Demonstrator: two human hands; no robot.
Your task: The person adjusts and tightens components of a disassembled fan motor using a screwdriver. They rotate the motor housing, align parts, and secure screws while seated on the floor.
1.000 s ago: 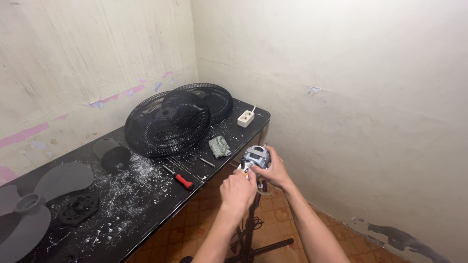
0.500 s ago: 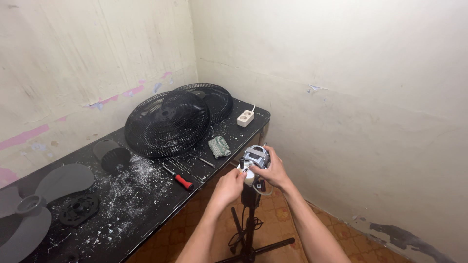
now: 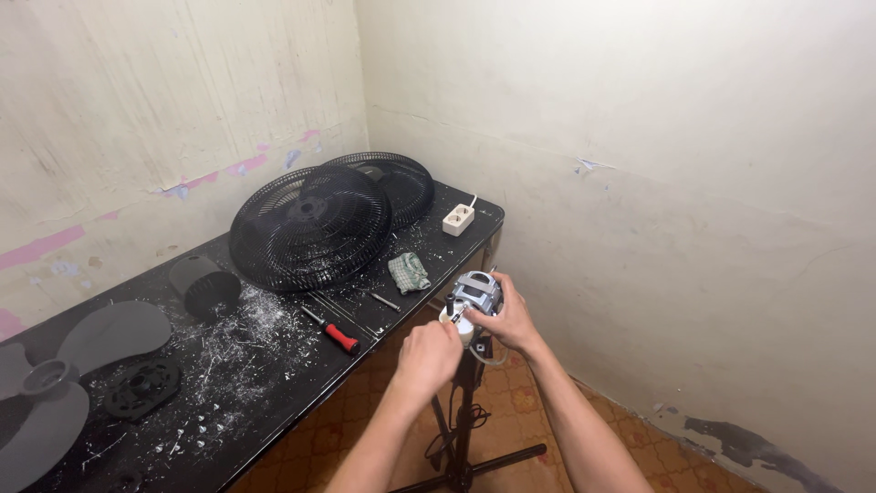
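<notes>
Hands (image 3: 474, 333) beside littered black table (image 3: 274, 365)

A single head-worn camera looks down and forward into the corner of a room, from standing height. The view faces the meeting of two pale walls, with the black tabletop (image 3: 274, 365) running along the left wall toward the corner and the tiled floor (image 3: 520, 411) below at right. The wearer's forearms rise from the bottom edge; the hands, left hand (image 3: 429, 351) and right hand (image 3: 511, 319), sit near the frame's lower centre, close to the lens. No second view overlaps it.
</notes>
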